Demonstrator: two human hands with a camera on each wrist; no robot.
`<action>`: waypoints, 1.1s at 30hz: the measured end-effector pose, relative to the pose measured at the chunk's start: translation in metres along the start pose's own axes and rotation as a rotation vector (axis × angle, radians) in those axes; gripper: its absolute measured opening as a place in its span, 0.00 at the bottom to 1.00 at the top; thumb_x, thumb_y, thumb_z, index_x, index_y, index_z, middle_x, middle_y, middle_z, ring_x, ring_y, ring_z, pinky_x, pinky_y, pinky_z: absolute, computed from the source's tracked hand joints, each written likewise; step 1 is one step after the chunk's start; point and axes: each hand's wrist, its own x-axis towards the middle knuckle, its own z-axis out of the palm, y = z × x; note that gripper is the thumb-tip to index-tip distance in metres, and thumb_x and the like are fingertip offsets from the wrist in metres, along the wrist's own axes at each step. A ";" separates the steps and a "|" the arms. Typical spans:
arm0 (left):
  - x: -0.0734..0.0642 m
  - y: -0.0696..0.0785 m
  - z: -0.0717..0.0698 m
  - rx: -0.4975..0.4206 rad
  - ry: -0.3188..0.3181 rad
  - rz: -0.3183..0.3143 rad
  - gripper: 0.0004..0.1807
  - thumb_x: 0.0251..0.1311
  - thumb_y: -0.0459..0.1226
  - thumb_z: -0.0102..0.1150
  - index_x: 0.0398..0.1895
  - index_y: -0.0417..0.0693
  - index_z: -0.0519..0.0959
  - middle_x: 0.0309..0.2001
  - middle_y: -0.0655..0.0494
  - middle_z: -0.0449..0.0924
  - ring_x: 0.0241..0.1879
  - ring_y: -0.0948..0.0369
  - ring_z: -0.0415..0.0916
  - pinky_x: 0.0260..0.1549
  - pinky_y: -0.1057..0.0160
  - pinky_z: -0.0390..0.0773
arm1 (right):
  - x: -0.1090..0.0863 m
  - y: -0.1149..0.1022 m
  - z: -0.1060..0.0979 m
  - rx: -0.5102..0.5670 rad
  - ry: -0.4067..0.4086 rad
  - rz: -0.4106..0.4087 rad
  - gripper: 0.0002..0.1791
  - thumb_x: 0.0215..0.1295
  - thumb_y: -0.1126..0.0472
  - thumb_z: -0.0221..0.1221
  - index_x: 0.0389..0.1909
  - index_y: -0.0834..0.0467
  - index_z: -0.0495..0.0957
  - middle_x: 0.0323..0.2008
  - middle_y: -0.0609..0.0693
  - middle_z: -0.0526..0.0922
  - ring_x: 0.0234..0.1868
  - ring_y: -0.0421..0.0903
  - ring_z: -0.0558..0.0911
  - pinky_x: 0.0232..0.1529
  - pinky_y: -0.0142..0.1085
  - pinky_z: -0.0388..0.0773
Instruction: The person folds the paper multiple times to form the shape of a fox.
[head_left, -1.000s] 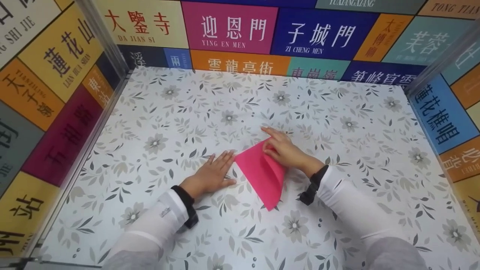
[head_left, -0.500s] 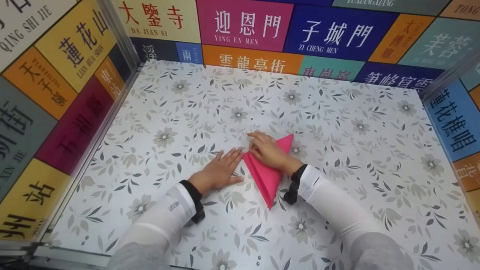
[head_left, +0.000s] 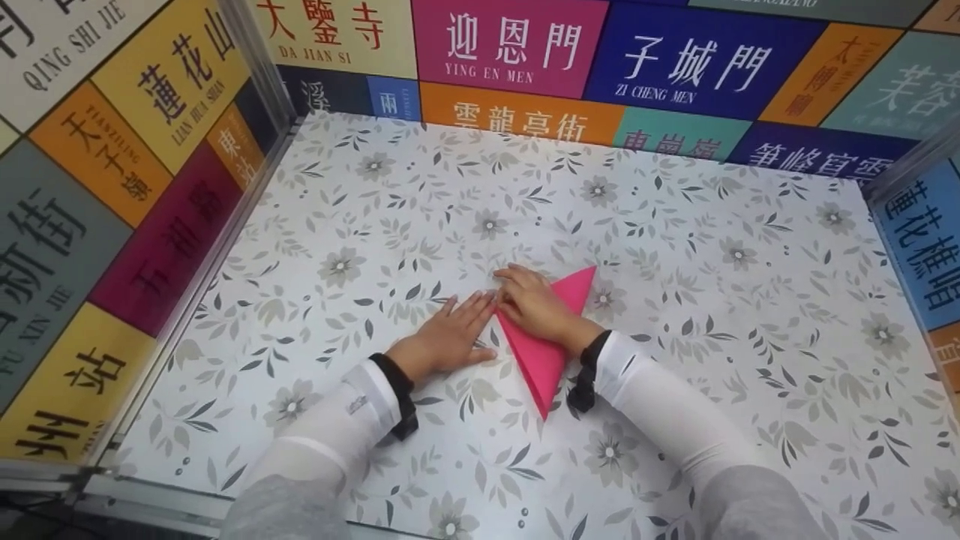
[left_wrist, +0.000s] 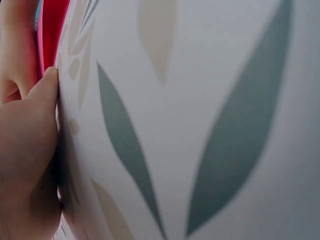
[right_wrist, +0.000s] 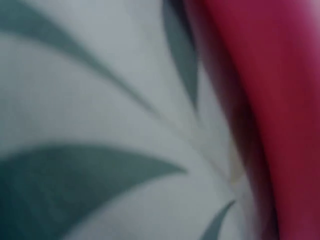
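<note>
A pink sheet of paper (head_left: 541,361) lies folded into a triangle on the table, one point toward the person and another toward the back right. Over its left corner, my right hand (head_left: 534,306) pinches the folded edge with thumb and curled fingers, partly hiding the paper. My left hand (head_left: 444,339) lies flat on the table, fingers spread, its fingertips by that same corner. In the left wrist view the pink paper (left_wrist: 51,31) shows beyond the left thumb (left_wrist: 46,87). A blurred raised edge of the paper (right_wrist: 282,110) fills the right side of the right wrist view.
A white tabletop (head_left: 420,232) printed with grey flowers and leaves lies under both hands. Colourful panels with written characters (head_left: 510,49) stand along the back and both sides. A metal frame edge (head_left: 157,499) runs at the front left.
My right hand has brought the paper's right part over to the left corner, so the sheet is now a narrower triangle. The left hand stays flat beside it. The head view has shifted slightly.
</note>
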 end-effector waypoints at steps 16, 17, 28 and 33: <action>-0.004 0.005 0.003 -0.031 0.054 -0.037 0.47 0.69 0.62 0.36 0.77 0.42 0.39 0.78 0.48 0.35 0.78 0.53 0.33 0.75 0.50 0.39 | 0.002 -0.002 -0.001 -0.034 -0.029 0.013 0.08 0.68 0.59 0.57 0.37 0.61 0.78 0.66 0.58 0.70 0.71 0.60 0.62 0.72 0.56 0.54; -0.004 0.004 0.003 -0.031 0.049 -0.039 0.47 0.69 0.62 0.36 0.77 0.43 0.38 0.78 0.48 0.34 0.78 0.53 0.33 0.75 0.50 0.39 | 0.003 -0.002 -0.001 -0.036 -0.027 0.010 0.08 0.68 0.59 0.57 0.37 0.61 0.78 0.66 0.58 0.70 0.71 0.60 0.62 0.72 0.56 0.54; -0.005 0.007 0.000 -0.007 0.028 -0.046 0.47 0.69 0.62 0.36 0.77 0.42 0.38 0.78 0.47 0.33 0.77 0.52 0.32 0.75 0.50 0.38 | 0.006 -0.003 0.002 -0.071 -0.026 0.012 0.08 0.68 0.60 0.56 0.40 0.61 0.77 0.67 0.58 0.69 0.72 0.59 0.62 0.73 0.54 0.54; -0.007 0.007 0.000 -0.019 0.030 -0.051 0.46 0.70 0.61 0.36 0.77 0.41 0.38 0.78 0.47 0.33 0.77 0.52 0.32 0.75 0.50 0.38 | 0.005 -0.001 0.004 -0.055 -0.009 0.021 0.10 0.68 0.58 0.56 0.44 0.61 0.75 0.67 0.59 0.67 0.72 0.59 0.61 0.72 0.55 0.54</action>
